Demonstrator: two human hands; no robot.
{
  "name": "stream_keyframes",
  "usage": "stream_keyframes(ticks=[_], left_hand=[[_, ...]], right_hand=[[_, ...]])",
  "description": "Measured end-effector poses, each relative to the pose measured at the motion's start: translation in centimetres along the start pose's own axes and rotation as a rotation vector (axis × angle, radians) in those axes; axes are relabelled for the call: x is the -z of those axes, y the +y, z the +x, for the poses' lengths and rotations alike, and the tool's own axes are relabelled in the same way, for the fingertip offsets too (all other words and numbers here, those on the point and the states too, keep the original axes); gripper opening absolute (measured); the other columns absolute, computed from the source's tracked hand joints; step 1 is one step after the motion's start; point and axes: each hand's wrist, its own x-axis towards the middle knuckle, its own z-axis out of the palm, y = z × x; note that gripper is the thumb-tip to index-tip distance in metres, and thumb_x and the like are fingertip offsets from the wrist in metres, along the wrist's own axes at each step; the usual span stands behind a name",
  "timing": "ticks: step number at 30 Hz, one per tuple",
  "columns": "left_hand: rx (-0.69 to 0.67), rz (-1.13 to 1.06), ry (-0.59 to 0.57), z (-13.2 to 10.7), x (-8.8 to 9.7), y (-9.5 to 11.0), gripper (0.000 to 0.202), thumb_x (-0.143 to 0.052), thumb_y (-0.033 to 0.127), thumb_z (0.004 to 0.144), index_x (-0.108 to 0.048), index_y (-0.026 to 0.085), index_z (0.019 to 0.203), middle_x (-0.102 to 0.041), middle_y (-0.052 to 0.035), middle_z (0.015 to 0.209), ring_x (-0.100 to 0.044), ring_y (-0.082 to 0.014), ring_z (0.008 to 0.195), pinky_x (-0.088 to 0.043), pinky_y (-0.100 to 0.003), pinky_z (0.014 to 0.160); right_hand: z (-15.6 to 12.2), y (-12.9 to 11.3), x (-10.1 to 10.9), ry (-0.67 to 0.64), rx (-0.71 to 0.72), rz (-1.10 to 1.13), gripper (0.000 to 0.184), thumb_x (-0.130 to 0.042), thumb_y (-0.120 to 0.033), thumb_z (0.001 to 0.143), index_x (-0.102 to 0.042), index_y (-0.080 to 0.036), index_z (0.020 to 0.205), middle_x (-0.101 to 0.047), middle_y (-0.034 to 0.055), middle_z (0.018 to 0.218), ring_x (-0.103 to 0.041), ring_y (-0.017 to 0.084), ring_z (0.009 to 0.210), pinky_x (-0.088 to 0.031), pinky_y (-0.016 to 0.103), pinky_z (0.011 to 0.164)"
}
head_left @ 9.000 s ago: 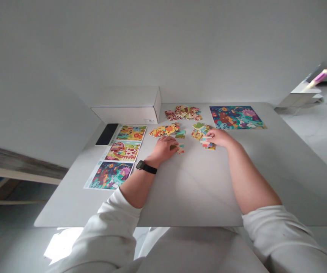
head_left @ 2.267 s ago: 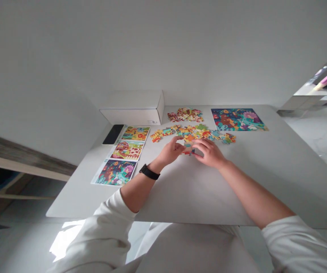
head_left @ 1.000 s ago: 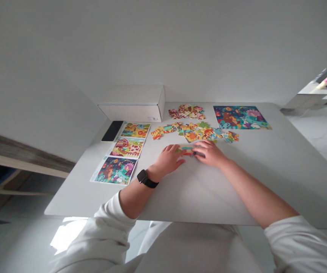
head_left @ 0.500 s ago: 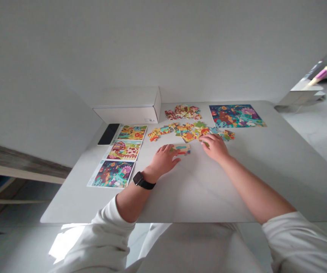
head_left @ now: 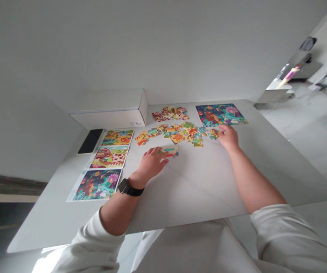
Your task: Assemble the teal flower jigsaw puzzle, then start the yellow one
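Observation:
My left hand [head_left: 151,164] lies flat on the white table [head_left: 197,182], fingers spread, fingertips touching a small joined strip of puzzle pieces [head_left: 169,151]. My right hand [head_left: 228,137] reaches to the right end of a row of loose colourful puzzle pieces [head_left: 177,134]; its fingers curl down onto a piece there. A black watch [head_left: 127,187] is on my left wrist.
A finished blue puzzle [head_left: 220,115] lies at the far right. A second heap of reddish pieces [head_left: 170,113] sits behind the row. Three picture cards [head_left: 108,157] line the left side, beside a black phone [head_left: 91,140] and a white box [head_left: 109,110].
My right hand left the joined strip and moved right to the end of the loose row. My left hand stayed on the strip. The view tilted.

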Motion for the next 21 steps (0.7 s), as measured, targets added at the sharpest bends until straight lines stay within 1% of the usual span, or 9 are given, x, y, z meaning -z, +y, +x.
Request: stream_keyframes(ticks=[3,6,10,13,15,17,19,21], left_hand=[[0.01,0.022,-0.008,0.0,0.1,0.2,0.035,-0.064,0.041,0.107,-0.076,0.04,0.14,-0.066,-0.0084,0.148,-0.064,-0.0344,0.133,-0.059,-0.052,0.11],[0.004,0.038,-0.01,-0.1,0.2,0.3,0.035,-0.063,0.042,0.108,-0.077,0.04,0.14,-0.066,-0.0084,0.149,-0.064,-0.0336,0.132,-0.058,-0.052,0.111],[0.006,0.046,-0.007,0.0,0.1,0.2,0.037,-0.061,0.041,0.108,-0.075,0.039,0.143,-0.066,-0.0089,0.15,-0.064,-0.0338,0.132,-0.058,-0.053,0.111],[0.013,0.045,-0.009,0.0,0.0,0.2,0.037,-0.062,0.04,0.108,-0.076,0.039,0.142,-0.066,-0.0085,0.15,-0.064,-0.0338,0.133,-0.058,-0.052,0.111],[0.017,0.046,-0.006,0.0,0.0,0.3,0.036,-0.063,0.04,0.107,-0.077,0.038,0.14,-0.066,-0.009,0.15,-0.064,-0.0342,0.133,-0.058,-0.052,0.111],[0.022,0.045,-0.007,0.0,0.0,0.3,0.036,-0.063,0.039,0.106,-0.077,0.037,0.139,-0.067,-0.0096,0.149,-0.064,-0.0347,0.133,-0.058,-0.053,0.11],[0.027,0.038,-0.009,0.0,0.0,0.4,0.036,-0.061,0.037,0.107,-0.078,0.037,0.139,-0.068,-0.0094,0.147,-0.065,-0.0348,0.132,-0.058,-0.053,0.11],[0.028,0.027,-0.002,0.0,0.1,0.4,0.036,-0.059,0.036,0.107,-0.077,0.036,0.138,-0.069,-0.0092,0.145,-0.066,-0.0344,0.13,-0.058,-0.053,0.11]], right_hand=[[-0.2,0.1,-0.3,-0.005,0.013,-0.022,0.038,-0.057,-0.022,0.091,-0.085,-0.02,0.116,-0.083,0.0166,0.118,-0.075,0.035,0.112,-0.058,0.055,0.11],[-0.7,-0.7,-0.7,-0.032,0.097,-0.041,0.038,-0.056,-0.023,0.092,-0.086,-0.022,0.117,-0.082,0.016,0.119,-0.073,0.036,0.114,-0.057,0.057,0.111],[-1.6,-2.6,-1.3,-0.159,0.287,-0.037,0.039,-0.061,-0.025,0.094,-0.084,-0.022,0.126,-0.08,0.0153,0.13,-0.07,0.037,0.122,-0.054,0.058,0.116],[-2.2,-3.7,-1.9,-0.253,0.388,-0.031,0.045,-0.064,-0.025,0.095,-0.08,-0.026,0.137,-0.079,0.0116,0.136,-0.068,0.035,0.128,-0.049,0.059,0.121],[-2.4,-4.1,-2.2,-0.296,0.415,-0.025,0.051,-0.062,-0.021,0.095,-0.077,-0.029,0.143,-0.08,0.009,0.136,-0.067,0.034,0.132,-0.046,0.061,0.124],[-2.5,-4.1,-2.5,-0.322,0.423,-0.023,0.055,-0.058,-0.016,0.095,-0.077,-0.031,0.144,-0.08,0.0076,0.134,-0.066,0.033,0.133,-0.045,0.061,0.125],[-2.6,-4.0,-2.5,-0.327,0.421,-0.033,0.055,-0.054,-0.013,0.095,-0.079,-0.03,0.14,-0.081,0.0075,0.133,-0.066,0.032,0.131,-0.044,0.06,0.125],[-2.6,-3.8,-2.4,-0.313,0.411,-0.053,0.05,-0.053,-0.013,0.095,-0.083,-0.029,0.131,-0.081,0.0084,0.131,-0.068,0.032,0.126,-0.043,0.059,0.125]])
